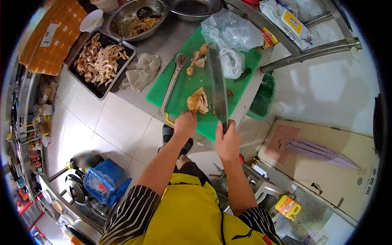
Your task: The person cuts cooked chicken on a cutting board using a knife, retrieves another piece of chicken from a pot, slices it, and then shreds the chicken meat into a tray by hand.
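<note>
My right hand [227,141] grips the handle of a long, broad-bladed kitchen knife [217,81], its blade pointing away from me over the green cutting board [169,83]. Just left of the blade lies a cooked chicken leg [197,101], golden brown with paler meat showing. The fingers of my left hand [186,123] are closed at its near end. A long metal tool with a rounded head [174,79] rests along the board's left side. Farther up are bones and meat scraps [197,59], beside a clear plastic bag [232,61].
Left of the board sit a crumpled cloth [143,71] and a black tray of cut meat [100,92]. Behind them stands a metal bowl with shredded food and a ladle [122,26]. A metal rail [310,55] runs at the right. A green bin [263,96] stands below the board.
</note>
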Demonstrator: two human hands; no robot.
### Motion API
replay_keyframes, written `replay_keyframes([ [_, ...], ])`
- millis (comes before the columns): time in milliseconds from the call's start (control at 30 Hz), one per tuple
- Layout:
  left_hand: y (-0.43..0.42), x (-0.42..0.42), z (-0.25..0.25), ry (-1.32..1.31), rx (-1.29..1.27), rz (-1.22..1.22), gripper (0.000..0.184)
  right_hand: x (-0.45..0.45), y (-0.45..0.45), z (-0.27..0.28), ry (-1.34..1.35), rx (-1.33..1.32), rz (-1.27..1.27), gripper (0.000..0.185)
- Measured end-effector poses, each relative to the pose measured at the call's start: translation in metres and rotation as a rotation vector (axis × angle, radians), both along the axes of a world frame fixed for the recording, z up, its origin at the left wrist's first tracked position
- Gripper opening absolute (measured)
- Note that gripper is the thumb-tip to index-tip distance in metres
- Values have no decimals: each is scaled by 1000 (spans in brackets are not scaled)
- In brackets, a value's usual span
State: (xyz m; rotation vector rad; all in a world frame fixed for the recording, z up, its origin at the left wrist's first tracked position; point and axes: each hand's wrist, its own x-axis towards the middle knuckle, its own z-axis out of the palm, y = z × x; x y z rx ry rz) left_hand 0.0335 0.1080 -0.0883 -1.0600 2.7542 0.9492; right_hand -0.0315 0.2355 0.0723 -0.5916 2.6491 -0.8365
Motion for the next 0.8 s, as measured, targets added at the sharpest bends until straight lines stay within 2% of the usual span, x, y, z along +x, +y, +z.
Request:
replay_keyframes([
  [67, -1, -4, 10, -25, 66, 62, 37, 0, -1, 7, 12, -77, -17, 33],
  [167, 0, -3, 12, -61, 102, 54, 36, -3, 1, -81, -100, 318, 77, 36],
  [267, 12, 10, 19, -97, 131, 50, 36, -3, -15, -67, -102, 319, 78, 36],
  [333, 0, -1, 14, -22, 85, 57, 36, -8, -16, -75, -107, 293, 51, 36],
  [367, -3, -6, 23, -102, 170, 102, 36, -4, -12, -75, -123, 291, 45, 36],
  [467, -4, -4, 18, -90, 136, 96, 36, -2, 8, -71, -178, 60, -68, 35],
  [567, -5, -2, 13, -46, 104, 10, 37, 2, 20, -65, -206, 58, -119, 35],
  [667, -2, -3, 24, -61, 80, 50, 36, 6, 15, -46, -173, 91, -85, 32],
  [800, -2, -1, 19, -65, 35, -19, 33, 14, 11, -31, -128, 79, -7, 31],
])
